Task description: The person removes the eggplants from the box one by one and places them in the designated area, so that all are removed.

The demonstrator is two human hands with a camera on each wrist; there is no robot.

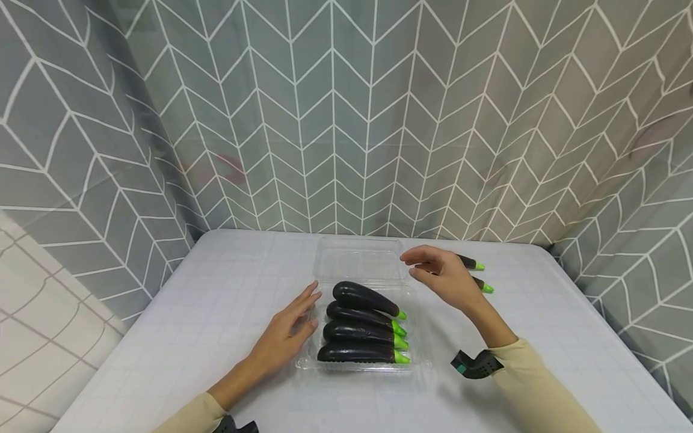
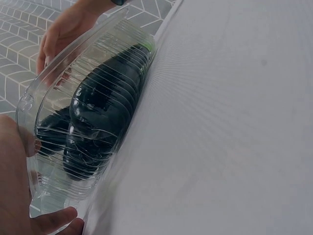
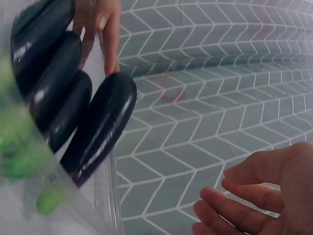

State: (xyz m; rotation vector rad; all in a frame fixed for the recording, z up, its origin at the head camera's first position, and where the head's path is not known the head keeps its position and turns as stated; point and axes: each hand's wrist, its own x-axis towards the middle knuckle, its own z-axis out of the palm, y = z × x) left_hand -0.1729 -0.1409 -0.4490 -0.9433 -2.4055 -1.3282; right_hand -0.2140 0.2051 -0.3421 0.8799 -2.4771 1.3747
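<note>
A clear plastic clamshell tray [image 1: 308,361] sits on the white table with its lid [image 1: 358,260] lying open behind it. Several dark purple eggplants [image 1: 364,297] with green stems lie side by side in it. My left hand [image 1: 289,328] rests flat against the tray's left side, fingers straight. In the left wrist view the tray wall [image 2: 54,181] is next to my left fingers [image 2: 54,221]. My right hand [image 1: 441,273] hovers above the table right of the lid, fingers loosely curved and holding nothing. Two more eggplants [image 1: 476,275] lie behind it.
A grey chevron-patterned curtain [image 1: 346,114] surrounds the table on three sides. The table's left edge [image 1: 124,337] drops off beside a tiled floor. Bare tabletop [image 1: 568,337] lies right of the tray.
</note>
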